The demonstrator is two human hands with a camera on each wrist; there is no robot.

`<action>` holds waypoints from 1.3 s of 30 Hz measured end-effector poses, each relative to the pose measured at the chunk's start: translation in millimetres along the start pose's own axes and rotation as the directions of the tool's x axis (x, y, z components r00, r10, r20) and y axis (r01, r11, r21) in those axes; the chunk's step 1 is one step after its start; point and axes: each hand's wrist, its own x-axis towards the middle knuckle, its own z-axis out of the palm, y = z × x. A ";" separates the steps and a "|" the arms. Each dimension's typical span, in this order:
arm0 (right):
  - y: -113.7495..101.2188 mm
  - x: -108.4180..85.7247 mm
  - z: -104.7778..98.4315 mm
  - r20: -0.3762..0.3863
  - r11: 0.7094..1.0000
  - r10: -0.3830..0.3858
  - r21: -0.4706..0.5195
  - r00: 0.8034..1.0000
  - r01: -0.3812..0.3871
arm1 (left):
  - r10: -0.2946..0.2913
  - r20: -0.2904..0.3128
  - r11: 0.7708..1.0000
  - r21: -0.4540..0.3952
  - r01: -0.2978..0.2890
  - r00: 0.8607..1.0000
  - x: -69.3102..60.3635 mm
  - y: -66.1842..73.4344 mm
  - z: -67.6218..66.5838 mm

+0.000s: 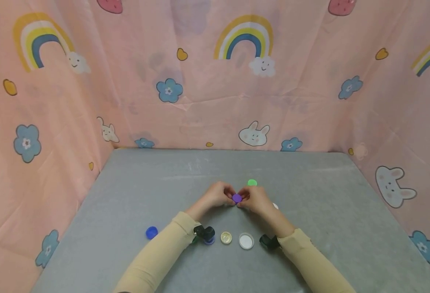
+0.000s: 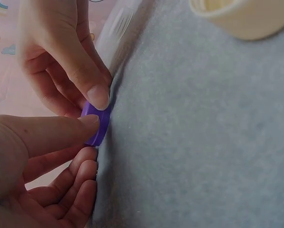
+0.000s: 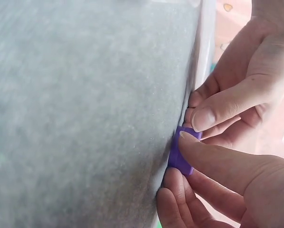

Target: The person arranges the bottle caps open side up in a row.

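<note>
Head view: we've the purple cap [image 1: 237, 198] just below ctr, pinched btwn L hand [image 1: 216, 194] & R hand [image 1: 258, 199]. Lower ctr: gold lid [image 1: 226, 238], then pale lid [image 1: 240, 245] w/ white disc [image 1: 246, 242] inside. Blue cap [image 1: 151, 232] lower L; black wrist cam [image 1: 204, 232] partly blocks another blue piece [image 1: 210, 241]. Green cap [image 1: 252, 182] shows above R hand.

L wrist view: we see both thumbs on purple cap, L of ctr; cream ring [image 2: 246, 21] upper R, cut off.

R wrist view: same two-hand pinch, R of ctr.
</note>
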 end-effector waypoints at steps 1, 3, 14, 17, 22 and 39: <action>-0.1 -0.2 0.0 -0.001 1.000 0.000 -0.003 1.000 0.000 | 0.000 -0.002 1.000 0.002 0.000 1.000 0.0 0.2 0.2; 0.0 -0.4 -0.1 0.000 1.000 -0.003 -0.006 1.000 0.003 | -0.002 -0.006 1.000 0.003 0.002 1.000 -0.2 1.0 0.3; -0.6 -10.6 -3.8 -0.011 0.999 -0.029 0.029 1.000 0.029 | 0.016 -0.004 0.998 0.067 -0.015 1.000 -8.9 10.9 2.3; -2.6 -16.5 -6.3 -0.016 0.999 -0.033 0.032 0.999 0.034 | 0.048 -0.007 0.997 0.066 -0.047 0.999 -14.3 15.8 2.2; -6.3 -25.0 -10.7 -0.014 0.999 -0.031 0.034 0.999 0.032 | 0.102 -0.009 0.994 0.040 -0.101 0.995 -22.1 21.3 3.1; -4.0 -53.9 -21.2 -0.020 0.993 -0.106 0.060 0.994 0.107 | 0.149 0.012 0.988 -0.033 -0.149 0.989 -40.7 32.2 11.7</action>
